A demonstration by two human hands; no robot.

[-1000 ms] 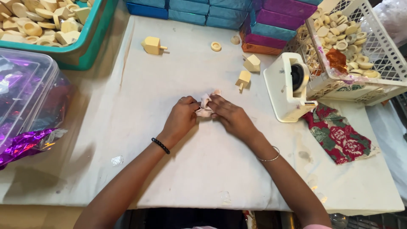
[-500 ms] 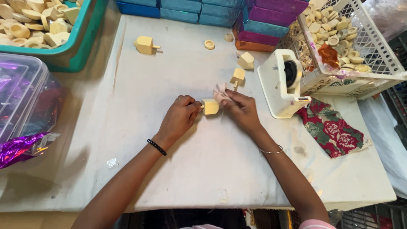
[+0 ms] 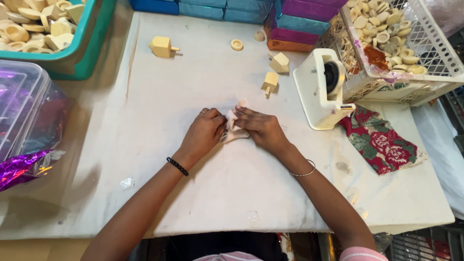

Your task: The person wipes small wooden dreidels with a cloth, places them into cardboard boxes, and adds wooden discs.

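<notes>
CHANGE: cream block seen bare half a second ago now hidden under pale wrapping paper [image 3: 235, 129] | LEFT: left hand [image 3: 205, 133] pinching paper's left edge | RIGHT: right hand [image 3: 261, 129] pressing folds down | PLACE: mid-table [image 3: 193, 77], near tape dispenser [image 3: 323, 89] | MEANING: wrapping seemingly closing up

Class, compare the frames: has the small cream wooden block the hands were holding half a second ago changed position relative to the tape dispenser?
Cannot tell. The left hand and right hand now press a pale wrapper left of the tape dispenser; no block shows between them.
</notes>
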